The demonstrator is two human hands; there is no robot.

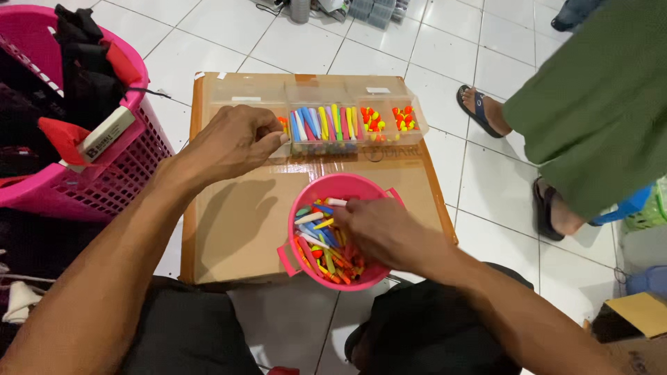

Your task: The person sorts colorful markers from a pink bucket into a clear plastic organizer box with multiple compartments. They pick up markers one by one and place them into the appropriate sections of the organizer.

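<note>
My left hand (233, 142) hovers over the left end of a clear plastic compartment box (389, 135), fingers pinched on a small orange piece I can barely see. The box holds sorted coloured sticks in the middle and small orange and yellow pieces on the right. My right hand (375, 229) reaches into a pink bowl (347, 186) full of mixed coloured sticks and small pieces, its fingers down among them; what it grips is hidden. Box and bowl both rest on a flat brown cardboard sheet (236, 229) on the white tiled floor.
A pink laundry basket (104, 184) with dark and red cloth stands at the left. Another person in a green garment (597, 104) and sandals (479, 111) stands at the right. A cardboard box corner (643, 312) lies at the lower right.
</note>
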